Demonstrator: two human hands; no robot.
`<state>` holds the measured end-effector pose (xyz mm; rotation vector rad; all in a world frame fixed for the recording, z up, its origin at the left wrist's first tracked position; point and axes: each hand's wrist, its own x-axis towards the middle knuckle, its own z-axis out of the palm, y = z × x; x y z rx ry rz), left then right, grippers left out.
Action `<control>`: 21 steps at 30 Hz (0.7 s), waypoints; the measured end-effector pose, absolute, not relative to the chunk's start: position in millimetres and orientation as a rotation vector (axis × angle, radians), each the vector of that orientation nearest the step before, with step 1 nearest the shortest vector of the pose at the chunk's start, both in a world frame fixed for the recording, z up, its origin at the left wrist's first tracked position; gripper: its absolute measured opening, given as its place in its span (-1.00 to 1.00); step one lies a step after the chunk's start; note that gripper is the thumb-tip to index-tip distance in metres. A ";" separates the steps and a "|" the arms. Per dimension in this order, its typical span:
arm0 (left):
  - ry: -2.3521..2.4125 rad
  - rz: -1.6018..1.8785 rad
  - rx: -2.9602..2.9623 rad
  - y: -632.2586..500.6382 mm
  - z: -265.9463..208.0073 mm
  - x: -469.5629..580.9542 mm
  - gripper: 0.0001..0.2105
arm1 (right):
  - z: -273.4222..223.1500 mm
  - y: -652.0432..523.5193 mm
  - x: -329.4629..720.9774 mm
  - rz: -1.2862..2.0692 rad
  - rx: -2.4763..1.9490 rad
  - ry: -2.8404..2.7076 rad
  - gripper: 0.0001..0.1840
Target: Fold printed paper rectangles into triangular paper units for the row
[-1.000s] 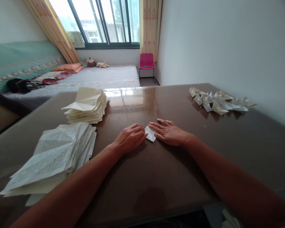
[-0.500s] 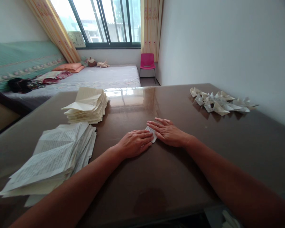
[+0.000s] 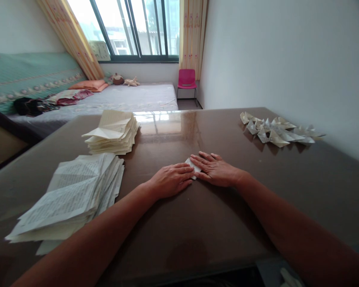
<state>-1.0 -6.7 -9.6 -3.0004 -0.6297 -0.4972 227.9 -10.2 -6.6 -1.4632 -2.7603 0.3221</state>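
A small folded piece of printed paper [image 3: 194, 168] lies flat on the brown table [image 3: 167, 231], partly covered by both hands. My left hand [image 3: 174, 178] rests on its left side, fingers stretched out and close together. On its right side lies my right hand [image 3: 214, 169], palm down with the fingers spread. Neither hand grips the paper; they press on it from above. A stack of creased printed sheets [image 3: 68, 195] is beside my left forearm, and a thicker stack of cream folded paper [image 3: 113, 133] stands behind it.
Several folded paper boats [image 3: 278, 129] sit in a cluster at the back right of the table, near the white wall [image 3: 275, 56]. Beyond the table are a bed [image 3: 137, 95], a pink chair [image 3: 187, 79] and a window [image 3: 137, 28] with curtains.
My right hand has slid slightly to the right with its fingers more spread, baring more of the folded paper. The left hand stays almost in place. The whole view has shifted a little.
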 end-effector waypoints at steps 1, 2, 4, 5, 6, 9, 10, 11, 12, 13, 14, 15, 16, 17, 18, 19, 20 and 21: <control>-0.622 -0.481 -2.995 -7.4 -9.5 -0.9 -0.66 | -6.0 -11.9 228.7 0.310 -1.479 -2.756 -0.27; -0.615 -0.469 -2.987 -8.0 -9.5 -0.8 -0.65 | -5.9 -13.1 229.2 0.297 -1.489 -2.752 -0.26; -0.607 -0.449 -2.973 -8.7 -9.0 -0.5 -0.65 | -6.6 -13.9 230.0 0.276 -1.486 -2.755 -0.26; -0.608 -0.442 -2.974 -8.6 -8.4 -0.6 -0.65 | -7.3 -13.6 230.3 0.270 -1.480 -2.759 -0.26; -0.611 -0.431 -2.985 -8.3 -7.5 -0.9 -0.65 | -8.1 -12.9 230.8 0.268 -1.476 -2.763 -0.26; -0.592 -0.397 -3.050 -6.6 -4.1 -2.8 -0.65 | -9.9 -10.1 232.4 0.273 -1.472 -2.762 -0.30; -0.580 -0.392 -3.063 -6.1 -3.2 -3.4 -0.65 | -10.1 -9.2 232.9 0.273 -1.472 -2.758 -0.33; -0.566 -0.386 -3.067 -5.8 -2.5 -3.6 -0.65 | -10.3 -8.5 233.4 0.272 -1.473 -2.755 -0.36; -0.555 -0.380 -3.059 -5.6 -2.2 -3.6 -0.65 | -10.4 -7.9 233.7 0.269 -1.477 -2.754 -0.38; -0.546 -0.376 -3.041 -5.7 -2.3 -3.2 -0.65 | -10.6 -7.6 233.9 0.266 -1.482 -2.753 -0.40; -0.542 -0.374 -3.019 -5.8 -2.8 -2.6 -0.65 | -11.0 -7.3 233.9 0.262 -1.489 -2.753 -0.40; -0.539 -0.372 -3.000 -6.0 -3.7 -2.0 -0.66 | -11.6 -7.0 233.9 0.257 -1.493 -2.754 -0.41; -0.544 -0.377 -2.988 -6.1 -4.9 -1.4 -0.66 | -12.4 -6.7 234.0 0.252 -1.497 -2.752 -0.41; -0.558 -0.388 -2.981 -6.1 -6.3 -1.1 -0.67 | -13.2 -6.1 234.3 0.244 -1.502 -2.745 -0.41; -0.579 -0.405 -2.981 -5.8 -7.8 -0.9 -0.68 | -13.9 -5.2 235.0 0.237 -1.503 -2.733 -0.41; -0.603 -0.428 -2.986 -5.4 -9.4 -1.0 -0.68 | -14.3 -4.1 236.0 0.232 -1.497 -2.720 -0.41; -0.628 -0.457 -2.992 -4.9 -10.9 -1.2 -0.68 | -14.4 -2.7 237.4 0.231 -1.481 -2.709 -0.40; -0.650 -0.492 -2.994 -4.4 -12.2 -1.5 -0.66 | -13.9 -1.1 239.0 0.235 -1.453 -2.698 -0.39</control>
